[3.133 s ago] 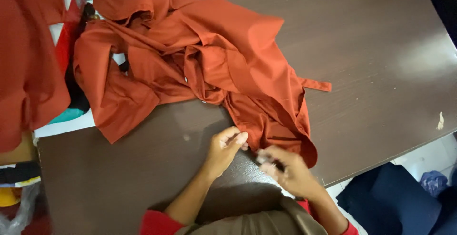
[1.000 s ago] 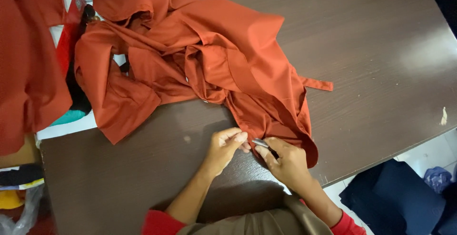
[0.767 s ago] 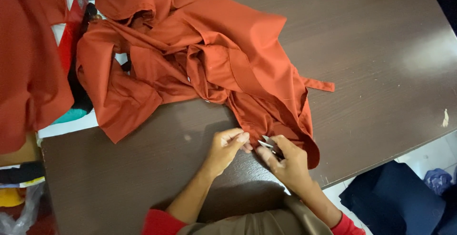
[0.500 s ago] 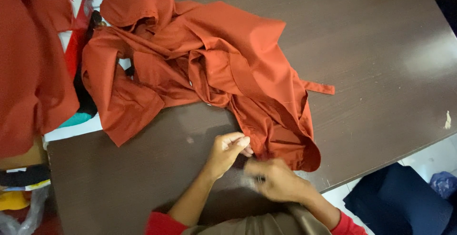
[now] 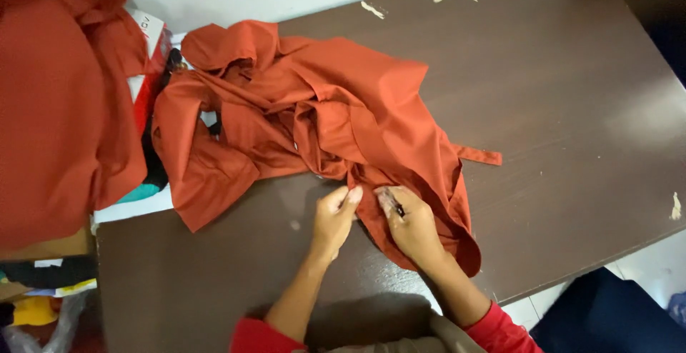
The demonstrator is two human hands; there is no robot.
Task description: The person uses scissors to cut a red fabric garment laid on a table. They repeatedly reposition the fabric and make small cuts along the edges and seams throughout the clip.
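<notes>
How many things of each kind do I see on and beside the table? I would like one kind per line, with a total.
Rust-orange crumpled cloth garments: 2, one on the dark brown wooden table under both hands, one piled at the left edge
Hands: 2, left hand, right hand
Small dark tool in the right hand: 1
Total: 5

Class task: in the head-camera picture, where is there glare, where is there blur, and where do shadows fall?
Head view: pale glare on the dark brown wooden table at right; the right hand slightly motion-blurred; soft shadow beneath the crumpled rust-orange cloth garment and the forearms; corners dim.
</notes>
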